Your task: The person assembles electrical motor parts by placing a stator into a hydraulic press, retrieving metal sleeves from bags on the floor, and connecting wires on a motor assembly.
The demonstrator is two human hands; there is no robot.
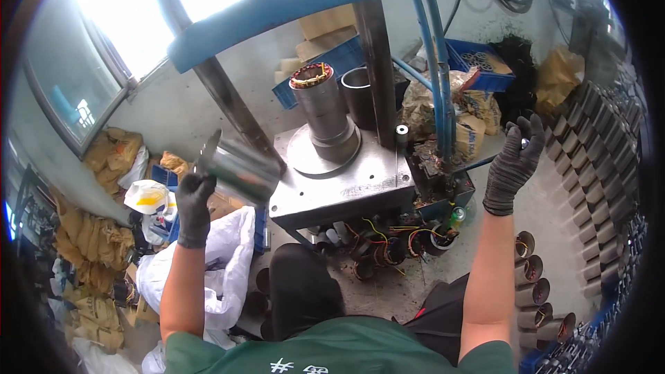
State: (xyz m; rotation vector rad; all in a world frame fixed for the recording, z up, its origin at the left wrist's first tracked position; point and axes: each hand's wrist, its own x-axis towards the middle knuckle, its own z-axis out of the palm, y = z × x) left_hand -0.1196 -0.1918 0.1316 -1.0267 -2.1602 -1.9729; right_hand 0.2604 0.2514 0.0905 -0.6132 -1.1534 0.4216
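Observation:
My left hand (194, 211), in a dark glove, is closed on the end of a shiny metal cylinder (244, 172), tilted and smeared by motion left of the press. Out to the right, my gloved right hand (514, 166) is raised with curled fingers around a small shiny piece (524, 143), too small to name. Between the hands, a wound motor stator (312, 76) with red and yellow coil ends sits atop an upright metal cylinder (324, 112). That stands on a round base on the press table (339, 197).
The press's blue crossbeam (284, 10) and dark columns (374, 62) frame the work. Another open metal tube (358, 97) stands behind. Wound stators (395, 249) lie below the table; rows of metal housings (589, 166) line the right. A white sack (228, 263) lies at left.

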